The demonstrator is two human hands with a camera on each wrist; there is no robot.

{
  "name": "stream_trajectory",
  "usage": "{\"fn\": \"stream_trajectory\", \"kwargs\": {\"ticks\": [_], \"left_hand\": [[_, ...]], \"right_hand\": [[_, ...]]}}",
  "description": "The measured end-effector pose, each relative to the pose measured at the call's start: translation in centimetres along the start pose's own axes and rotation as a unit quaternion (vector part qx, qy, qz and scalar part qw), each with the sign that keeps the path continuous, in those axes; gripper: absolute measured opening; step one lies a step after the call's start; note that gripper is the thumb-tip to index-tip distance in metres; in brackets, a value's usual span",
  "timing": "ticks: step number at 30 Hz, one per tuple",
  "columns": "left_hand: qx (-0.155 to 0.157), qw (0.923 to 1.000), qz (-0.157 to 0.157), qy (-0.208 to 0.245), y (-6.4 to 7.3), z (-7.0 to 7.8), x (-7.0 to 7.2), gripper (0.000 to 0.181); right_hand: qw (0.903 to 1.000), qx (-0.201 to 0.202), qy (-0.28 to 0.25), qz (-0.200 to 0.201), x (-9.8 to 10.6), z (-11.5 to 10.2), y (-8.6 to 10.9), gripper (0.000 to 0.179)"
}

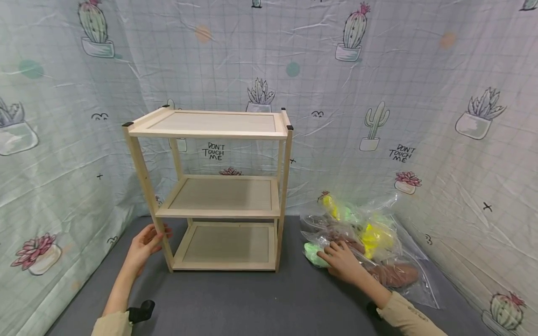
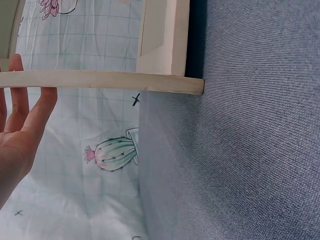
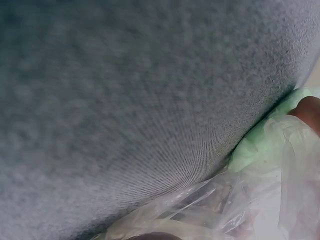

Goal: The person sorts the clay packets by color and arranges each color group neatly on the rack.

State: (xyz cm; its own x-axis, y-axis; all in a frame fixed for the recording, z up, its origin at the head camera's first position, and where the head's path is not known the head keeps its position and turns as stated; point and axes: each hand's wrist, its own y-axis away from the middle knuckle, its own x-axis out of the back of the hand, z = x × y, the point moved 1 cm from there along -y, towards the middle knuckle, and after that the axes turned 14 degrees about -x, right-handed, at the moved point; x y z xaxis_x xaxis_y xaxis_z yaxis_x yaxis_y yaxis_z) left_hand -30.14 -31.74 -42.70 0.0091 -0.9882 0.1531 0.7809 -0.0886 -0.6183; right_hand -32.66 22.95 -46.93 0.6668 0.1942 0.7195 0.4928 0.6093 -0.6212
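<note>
My left grip is around the lower part of the near left post of the wooden rack, fingers reaching behind it. My right grip lies over a light-green packet in clear plastic; whether I have pinched it, I cannot tell. That packet sits at the near left edge of the bagged pile, with yellow and brown bags beside it, on the grey surface right of the rack. I'd take a full hold, not just slippery film, free it from its neighbours, and only lightly steady the post.
</note>
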Motion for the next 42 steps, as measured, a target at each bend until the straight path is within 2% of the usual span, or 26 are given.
{"fn": "stream_trajectory", "kwargs": {"ticks": [1, 3, 4, 5, 6, 7, 10, 11, 13, 14, 15, 16, 19, 22, 23, 24, 26, 28, 29, 31, 33, 35, 38, 40, 42], "left_hand": [[-0.011, 0.9999, -0.005, 0.009, 0.0, -0.1, 0.1, 0.031], [-0.012, 0.9998, -0.001, 0.016, -0.1, -0.2, 0.2, 0.032], [-0.030, 0.9986, -0.007, 0.042, -0.1, -1.0, 0.5, 0.033], [-0.010, 0.9999, 0.000, 0.013, -0.2, -0.6, 0.4, 0.033], [-0.006, 0.9999, 0.000, 0.012, -0.2, -0.9, 0.5, 0.035], [-0.016, 0.9998, -0.005, 0.013, -0.2, -2.1, 1.0, 0.035], [-0.006, 0.9999, -0.001, 0.012, -0.2, -1.6, 0.8, 0.032], [0.011, 0.9999, 0.004, -0.009, -0.2, -0.6, 0.4, 0.031], [0.000, 1.0000, 0.003, 0.005, -0.2, -0.1, 0.2, 0.030], [0.007, 0.9999, 0.005, 0.006, -0.2, 1.1, -0.3, 0.029], [0.003, 0.9999, 0.006, 0.010, -0.2, 0.9, -0.2, 0.030], [-0.002, 0.9999, 0.002, 0.011, -0.2, 0.5, 0.0, 0.032], [-0.029, 0.9983, -0.002, 0.051, -0.2, -2.3, 1.1, 0.037], [-0.036, 0.9970, -0.006, 0.068, -0.2, -5.4, 2.4, 0.036], [-0.033, 0.9961, -0.008, 0.082, -0.2, -5.9, 2.6, 0.036], [-0.024, 0.9967, -0.011, 0.076, -0.2, -5.8, 2.6, 0.037], [-0.032, 0.9955, -0.012, 0.089, -0.3, -7.1, 3.0, 0.037], [-0.038, 0.9932, -0.017, 0.109, 0.0, -6.4, 2.7, 0.035], [-0.038, 0.9930, -0.015, 0.111, 0.0, -6.7, 2.8, 0.036], [-0.036, 0.9953, 0.002, 0.090, 0.2, -8.4, 3.4, 0.036], [-0.014, 0.9982, 0.012, 0.057, 0.3, -8.9, 3.4, 0.038], [0.007, 0.9995, 0.029, 0.009, 0.3, -11.0, 4.0, 0.041], [0.024, 0.9990, 0.035, -0.014, 0.4, -11.2, 3.9, 0.043], [0.016, 0.9992, 0.036, -0.002, 0.5, -11.3, 3.9, 0.043], [0.000, 0.9990, 0.031, 0.032, 0.4, -11.0, 3.8, 0.042]], "right_hand": [[1.0000, 0.000, 0.001, -0.001, 0.0, 0.0, 0.0, 0.045], [1.0000, 0.000, -0.003, -0.001, 0.2, 0.0, 0.0, 0.046], [1.0000, -0.001, -0.006, 0.000, 0.3, 0.0, 0.0, 0.047], [1.0000, -0.001, -0.007, 0.000, 0.4, 0.0, 0.0, 0.047], [1.0000, -0.001, -0.008, 0.001, 0.4, 0.1, 0.0, 0.047], [1.0000, -0.001, -0.009, 0.002, 0.5, 0.1, 0.0, 0.047], [0.9999, 0.004, -0.007, 0.014, 0.7, 0.2, -0.1, 0.045], [0.9998, 0.006, -0.005, 0.020, 0.8, 0.2, -0.2, 0.045], [0.9995, 0.007, -0.004, 0.030, 1.0, 0.2, -0.3, 0.044], [0.9994, 0.007, -0.005, 0.035, 1.1, 0.2, -0.4, 0.044], [0.9993, 0.006, -0.004, 0.038, 1.2, 0.2, -0.5, 0.044], [0.9992, 0.004, -0.003, 0.039, 1.3, 0.2, -0.7, 0.043], [0.9993, -0.003, -0.001, 0.036, 1.8, 0.2, -1.1, 0.040], [0.9990, -0.006, -0.001, 0.045, 2.3, 0.2, -1.6, 0.038], [0.9988, -0.006, -0.003, 0.049, 2.5, 0.2, -1.8, 0.037], [0.9985, -0.006, -0.005, 0.055, 2.7, 0.2, -1.9, 0.038], [0.9980, -0.007, -0.006, 0.063, 3.1, 0.3, -2.2, 0.037], [0.9977, -0.010, -0.006, 0.066, 3.6, 0.3, -2.6, 0.036], [0.9977, -0.011, -0.009, 0.067, 3.9, 0.4, -2.7, 0.035], [0.9976, -0.015, -0.013, 0.066, 4.6, 0.5, -3.1, 0.033], [0.9974, -0.021, -0.020, 0.065, 5.3, 0.8, -3.6, 0.032], [0.9970, -0.024, -0.027, 0.068, 6.2, 1.1, -4.1, 0.029], [0.9957, -0.030, -0.025, 0.084, 7.5, 1.6, -4.8, 0.023], [0.9943, -0.032, -0.024, 0.099, 8.5, 2.0, -5.4, 0.022], [0.9927, -0.036, -0.023, 0.113, 9.6, 2.3, -5.9, 0.027]]}}
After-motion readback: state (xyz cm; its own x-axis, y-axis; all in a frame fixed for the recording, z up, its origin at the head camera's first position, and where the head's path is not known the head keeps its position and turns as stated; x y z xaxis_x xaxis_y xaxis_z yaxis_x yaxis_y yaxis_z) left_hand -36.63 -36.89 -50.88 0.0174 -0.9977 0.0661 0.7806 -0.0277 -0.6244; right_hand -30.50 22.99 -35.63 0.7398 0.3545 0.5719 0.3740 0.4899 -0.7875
